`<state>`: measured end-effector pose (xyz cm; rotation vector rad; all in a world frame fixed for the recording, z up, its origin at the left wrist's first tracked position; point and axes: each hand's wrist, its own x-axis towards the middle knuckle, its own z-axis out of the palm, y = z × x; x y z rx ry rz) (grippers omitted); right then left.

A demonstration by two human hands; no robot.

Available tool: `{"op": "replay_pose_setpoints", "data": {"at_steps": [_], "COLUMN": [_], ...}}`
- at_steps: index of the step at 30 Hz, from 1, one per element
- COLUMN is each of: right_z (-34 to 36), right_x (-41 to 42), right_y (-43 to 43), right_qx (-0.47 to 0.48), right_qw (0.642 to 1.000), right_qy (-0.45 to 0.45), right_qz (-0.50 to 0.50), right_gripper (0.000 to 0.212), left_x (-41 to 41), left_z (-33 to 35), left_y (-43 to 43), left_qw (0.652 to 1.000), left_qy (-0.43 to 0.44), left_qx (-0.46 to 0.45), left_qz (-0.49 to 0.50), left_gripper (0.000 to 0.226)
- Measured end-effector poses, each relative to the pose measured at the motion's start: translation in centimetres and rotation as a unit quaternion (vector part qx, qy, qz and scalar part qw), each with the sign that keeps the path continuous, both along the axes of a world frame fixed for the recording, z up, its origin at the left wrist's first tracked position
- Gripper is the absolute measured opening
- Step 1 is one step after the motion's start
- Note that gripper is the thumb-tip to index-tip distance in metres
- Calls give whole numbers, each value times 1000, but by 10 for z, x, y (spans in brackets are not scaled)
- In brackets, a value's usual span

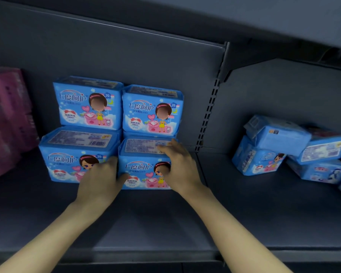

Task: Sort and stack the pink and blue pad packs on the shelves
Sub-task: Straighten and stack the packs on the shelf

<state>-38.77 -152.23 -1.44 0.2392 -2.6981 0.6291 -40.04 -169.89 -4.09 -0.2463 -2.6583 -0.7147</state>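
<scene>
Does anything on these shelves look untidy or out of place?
Yes. In the right bay, the blue heap lies loose: packs tilted, facing different ways. The blue stack in the middle is neat; left hand and right hand hold its lower right pack.
</scene>
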Motion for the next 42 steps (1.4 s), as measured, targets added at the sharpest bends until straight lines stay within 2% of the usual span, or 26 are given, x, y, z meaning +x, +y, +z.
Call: {"op": "replay_pose_setpoints", "data": {"at_steps": [7,12,20,26,30,35,42], "right_z": [-3,-3,-3,-4,-3,-6,-8], "right_x": [-4,-5,-8,-10,-10,-12,-10], "right_y": [-4,-4,-4,-6,-7,-9,-10], "right_qx": [9,17,23,14,17,15,14], "right_qw": [1000,999,999,999,999,999,998], "right_qy": [-6,-21,-15,-9,-7,-7,-19], "right_qz": [-19,-29,-31,-35,-37,-45,-55], "right_gripper": [48,49,48,47,47,48,50], "left_x": [-2,1,-9,-16,-18,-16,-13], "left_z": [4,10,2,-3,-4,-2,4], "left_y": [-1,-2,-7,-13,-13,-9,-11], "left_qw": [999,993,999,995,990,991,993], "left_qy": [1,-14,13,46,56,54,19], "left_qx": [-32,-109,-40,-77,-102,-114,-103], "left_qz": [-2,37,-26,-53,-73,-45,-52], "left_gripper": [30,32,34,35,51,31,26]}}
